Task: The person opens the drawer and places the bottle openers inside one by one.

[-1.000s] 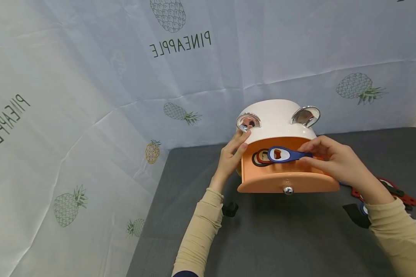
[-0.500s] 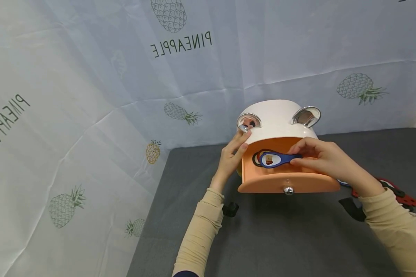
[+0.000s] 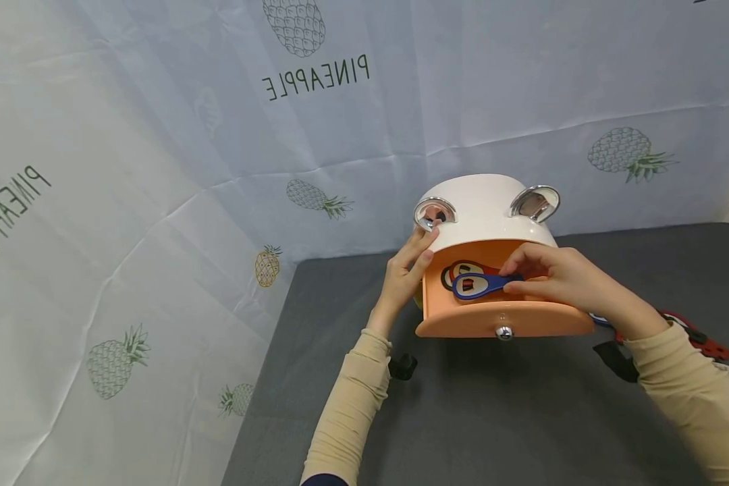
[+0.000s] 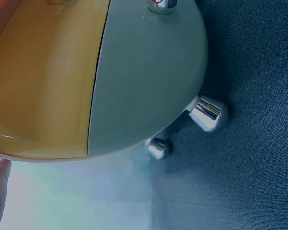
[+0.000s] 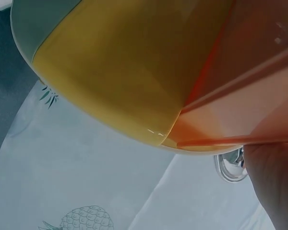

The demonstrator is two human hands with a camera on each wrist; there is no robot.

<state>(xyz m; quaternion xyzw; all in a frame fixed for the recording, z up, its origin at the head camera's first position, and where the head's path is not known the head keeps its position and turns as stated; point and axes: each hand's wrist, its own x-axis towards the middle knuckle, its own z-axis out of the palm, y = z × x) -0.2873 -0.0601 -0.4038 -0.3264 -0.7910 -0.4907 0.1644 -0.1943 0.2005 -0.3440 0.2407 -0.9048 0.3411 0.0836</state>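
In the head view, a white rounded drawer box with chrome ears [image 3: 482, 202] has its orange top drawer [image 3: 462, 320] pulled out. Inside lie a red-rimmed bottle opener [image 3: 466, 267] and a black-rimmed one [image 3: 446, 277], partly covered. My right hand [image 3: 559, 277] reaches over the drawer's right side and pinches the handle end of a blue bottle opener [image 3: 470, 286], whose head lies over the other two. My left hand [image 3: 403, 277] rests against the box's left side, fingers extended near the left ear. The wrist views show a yellow drawer front [image 4: 43, 86] and a grey-green one [image 4: 144, 72] below.
More bottle openers, red and black [image 3: 698, 337], lie on the dark grey table [image 3: 492, 418] to the right, partly behind my right forearm. A black strap-like piece [image 3: 616, 361] is under that wrist, another [image 3: 403, 367] by the left. A pineapple-print cloth [image 3: 364, 135] hangs behind.
My right hand has moved left over the drawer, bringing the blue bottle opener left and lower, its head now angled toward the drawer's front. The left hand and box stay still.
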